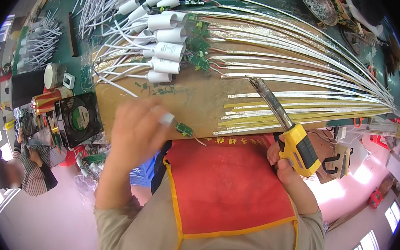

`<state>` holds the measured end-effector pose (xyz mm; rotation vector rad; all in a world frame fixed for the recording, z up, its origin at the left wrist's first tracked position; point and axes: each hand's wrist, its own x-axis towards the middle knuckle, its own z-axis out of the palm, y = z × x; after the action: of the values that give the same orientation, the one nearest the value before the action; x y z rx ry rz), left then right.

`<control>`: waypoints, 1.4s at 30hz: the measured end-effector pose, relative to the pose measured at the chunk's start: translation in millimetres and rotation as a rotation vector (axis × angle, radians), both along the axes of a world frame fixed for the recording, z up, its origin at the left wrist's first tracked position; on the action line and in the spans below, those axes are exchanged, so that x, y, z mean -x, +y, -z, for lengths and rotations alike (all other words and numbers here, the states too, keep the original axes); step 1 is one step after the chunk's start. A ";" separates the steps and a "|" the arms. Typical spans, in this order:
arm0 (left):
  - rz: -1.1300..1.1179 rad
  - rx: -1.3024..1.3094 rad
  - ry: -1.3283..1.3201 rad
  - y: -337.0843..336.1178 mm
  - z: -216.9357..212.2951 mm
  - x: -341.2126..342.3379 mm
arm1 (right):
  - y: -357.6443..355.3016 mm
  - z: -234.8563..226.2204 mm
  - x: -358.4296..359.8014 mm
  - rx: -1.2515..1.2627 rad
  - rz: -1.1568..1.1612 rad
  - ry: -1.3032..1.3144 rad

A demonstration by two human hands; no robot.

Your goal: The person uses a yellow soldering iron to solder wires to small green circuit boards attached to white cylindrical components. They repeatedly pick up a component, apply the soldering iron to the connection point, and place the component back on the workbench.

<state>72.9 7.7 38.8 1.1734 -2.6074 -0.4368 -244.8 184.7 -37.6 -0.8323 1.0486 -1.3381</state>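
Observation:
My left hand [136, 127], slightly blurred, is closed on a white plastic cap [166, 118] at the board's near edge. A small green circuit board [184, 129] with thin wires sticks out to the right of that cap. My right hand [281, 163] grips a yellow and black soldering gun [301, 149], whose long dark barrel [272, 102] points up and left over the LED strips. White LED strips [279, 78] fan across the brown board [197, 96]. At their left ends, several are wired to green circuit boards [199, 61] beside white caps [169, 51] with white cables.
A black fan [77, 119] stands left of the board, near a red-gold roll [47, 101]. Another bundle of white-cabled parts [39, 42] lies far left. A metal dish [318, 7] sits at the back right. Another person [32, 168] is at the lower left.

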 end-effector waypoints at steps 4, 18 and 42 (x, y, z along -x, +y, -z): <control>0.344 -0.157 -0.026 2.2 -1.0 24.6 | -0.5 -6.2 -4.0 -0.003 0.008 -0.018; 0.183 -0.081 0.130 -5.2 45.2 34.1 | 6.9 -10.1 -7.0 -0.142 0.007 0.046; 0.248 0.044 0.156 -22.1 51.0 69.8 | 16.8 -2.9 10.0 -0.157 -0.038 0.256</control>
<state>3.1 -14.4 -12.2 0.7716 -2.6186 -0.4944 -254.8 201.5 -34.7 -0.9164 1.3135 -1.1206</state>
